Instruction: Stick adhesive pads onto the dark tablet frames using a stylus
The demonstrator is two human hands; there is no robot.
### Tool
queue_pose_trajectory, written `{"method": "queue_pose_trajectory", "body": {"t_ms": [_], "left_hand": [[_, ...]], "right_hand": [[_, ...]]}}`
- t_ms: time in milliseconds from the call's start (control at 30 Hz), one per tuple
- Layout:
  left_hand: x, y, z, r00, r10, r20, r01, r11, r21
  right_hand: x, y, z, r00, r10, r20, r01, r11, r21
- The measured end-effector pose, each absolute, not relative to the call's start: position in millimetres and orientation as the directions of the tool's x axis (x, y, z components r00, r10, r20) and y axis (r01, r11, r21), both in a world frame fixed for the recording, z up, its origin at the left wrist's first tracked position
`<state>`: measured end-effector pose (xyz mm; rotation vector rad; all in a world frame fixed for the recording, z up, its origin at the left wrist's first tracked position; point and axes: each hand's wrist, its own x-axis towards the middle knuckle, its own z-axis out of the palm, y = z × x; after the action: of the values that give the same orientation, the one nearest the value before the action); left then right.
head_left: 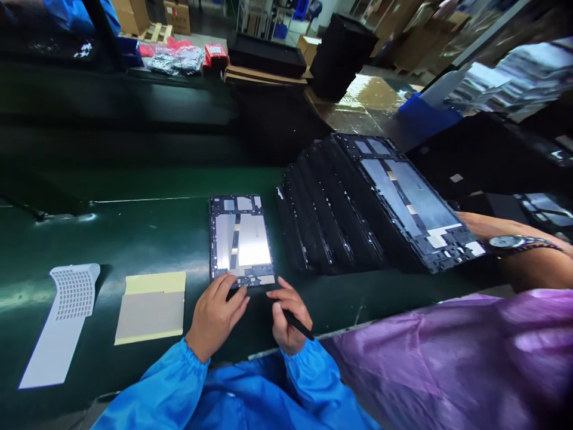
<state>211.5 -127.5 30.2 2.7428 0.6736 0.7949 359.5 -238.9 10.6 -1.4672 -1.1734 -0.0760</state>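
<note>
A tablet frame (242,239) with a silvery back plate and a dark ribbon cable lies flat on the green work surface. My left hand (217,313) is at its lower left edge, fingers bent and pressed on the border. Just off the lower right corner, my right hand (290,313) is closed around a slim black pen-like tool (299,327); its tip is hard to make out. Left of my hands are a grey sheet with yellow edges (150,309) and a curled white strip of small labels (71,298).
To the right leans a row of stacked black trays (322,215), another tablet frame (405,191) on top. A co-worker's hand with a watch (505,242) reaches to that frame; a purple sleeve (430,352) is close beside me. A dark ledge (156,113) runs along the back.
</note>
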Motion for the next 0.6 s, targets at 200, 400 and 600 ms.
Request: {"method": "queue_pose_trajectory", "body": {"t_ms": [200,400,600], "left_hand": [[174,-151,39,0.63,0.58,0.516,0.373,-0.809,0.455],[152,-164,26,0.507,0.685,0.524,0.439,-0.728,0.526],[174,-144,31,0.56,0.65,0.514,0.454,-0.759,0.466]], "right_hand": [[385,-256,21,0.569,0.763,0.308,0.712,-0.269,-0.649],[380,-209,17,0.421,0.903,0.092,0.814,-0.33,-0.478],[389,-197,19,0.343,0.938,0.042,0.81,-0.273,-0.52]]}}
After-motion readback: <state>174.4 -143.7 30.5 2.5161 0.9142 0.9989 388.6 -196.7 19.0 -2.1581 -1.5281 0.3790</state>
